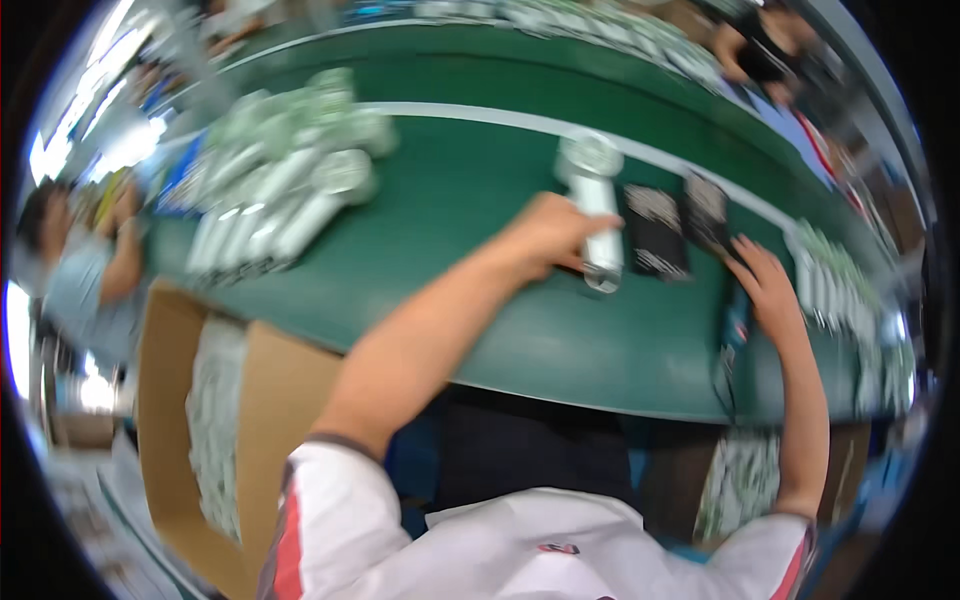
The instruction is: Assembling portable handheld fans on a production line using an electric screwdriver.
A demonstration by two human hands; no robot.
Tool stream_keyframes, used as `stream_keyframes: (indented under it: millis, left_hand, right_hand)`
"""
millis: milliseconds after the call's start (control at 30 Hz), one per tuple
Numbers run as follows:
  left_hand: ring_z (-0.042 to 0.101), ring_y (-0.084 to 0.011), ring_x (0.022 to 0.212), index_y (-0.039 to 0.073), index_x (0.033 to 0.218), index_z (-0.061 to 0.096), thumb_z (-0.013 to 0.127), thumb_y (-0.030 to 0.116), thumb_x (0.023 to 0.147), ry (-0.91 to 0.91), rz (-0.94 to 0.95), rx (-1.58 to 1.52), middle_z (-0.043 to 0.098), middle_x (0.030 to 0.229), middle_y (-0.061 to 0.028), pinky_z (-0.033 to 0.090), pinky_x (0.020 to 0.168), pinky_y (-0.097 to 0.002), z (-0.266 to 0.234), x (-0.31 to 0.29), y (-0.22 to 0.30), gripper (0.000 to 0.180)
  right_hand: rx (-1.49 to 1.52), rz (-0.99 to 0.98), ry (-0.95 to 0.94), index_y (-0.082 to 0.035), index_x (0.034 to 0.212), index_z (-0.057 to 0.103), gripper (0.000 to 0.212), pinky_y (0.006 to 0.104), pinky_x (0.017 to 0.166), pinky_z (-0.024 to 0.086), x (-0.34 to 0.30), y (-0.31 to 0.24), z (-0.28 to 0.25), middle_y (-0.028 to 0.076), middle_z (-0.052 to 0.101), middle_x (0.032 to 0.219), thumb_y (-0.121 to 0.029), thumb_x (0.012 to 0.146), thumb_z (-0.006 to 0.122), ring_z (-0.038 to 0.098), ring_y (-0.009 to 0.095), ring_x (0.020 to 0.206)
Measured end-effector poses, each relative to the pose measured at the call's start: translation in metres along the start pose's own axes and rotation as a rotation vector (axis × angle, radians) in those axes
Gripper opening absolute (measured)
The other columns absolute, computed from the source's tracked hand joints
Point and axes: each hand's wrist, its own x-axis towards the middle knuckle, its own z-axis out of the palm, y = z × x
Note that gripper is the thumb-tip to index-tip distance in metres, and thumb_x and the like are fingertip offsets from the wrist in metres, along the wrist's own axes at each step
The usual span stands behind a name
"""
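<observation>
My left hand (553, 236) is closed round the handle of a white handheld device (602, 225) with a round head, like a small fan, its head pointing away from me. To its right, my right hand (770, 282) is closed, somewhat blurred, at the far end of a dark and teal electric screwdriver (737, 320). The screwdriver's cord trails toward the table's near edge. Between the hands lies a black tray (658, 250) with small shiny pieces, too blurred to name. A second dark tray (706, 205) sits just beyond my right fingertips.
A pile of similar white devices (290, 195), some in greenish wrapping, covers the left of the green table (450, 300). More stand at the right (830, 280). An open cardboard box (270, 420) is at my lower left. Other people work left and far right.
</observation>
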Motion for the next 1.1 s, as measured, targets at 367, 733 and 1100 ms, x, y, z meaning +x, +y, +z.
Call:
stream_keyframes:
  millis: [367,733,1100]
  left_hand:
    - [0.074,-0.0256,0.082,-0.014,0.110,0.065,0.072,0.027,0.096,-0.042,-0.042,0.048,0.073,0.095,-0.0199,0.062,0.071,-0.0357,0.014,0.004,0.001,0.043]
    - [0.074,-0.0229,0.078,-0.013,0.101,0.069,0.077,0.027,0.091,-0.158,0.030,0.061,0.073,0.092,-0.0187,0.063,0.067,-0.0331,0.026,-0.014,0.005,0.042]
    - [0.075,-0.0246,0.081,-0.014,0.102,0.066,0.076,0.028,0.093,-0.185,0.060,0.012,0.072,0.093,-0.0198,0.063,0.070,-0.0351,0.027,-0.012,0.002,0.043]
  right_hand:
    - [-0.022,0.054,0.087,-0.003,0.118,0.061,0.038,0.0457,0.104,0.047,-0.040,0.028,-0.001,0.018,0.060,0.137,-0.002,0.080,0.065,0.057,0.037,0.129]
    - [0.618,0.496,1.016,0.004,0.127,0.046,0.029,0.0453,0.110,0.042,0.008,0.024,-0.003,0.026,0.064,0.124,-0.010,0.103,0.048,0.061,0.035,0.121]
    - [1.526,0.438,1.237,0.000,0.145,0.043,0.046,0.0368,0.061,0.048,0.091,-0.002,-0.039,0.004,0.046,0.067,-0.029,0.109,0.041,0.050,0.016,0.058]
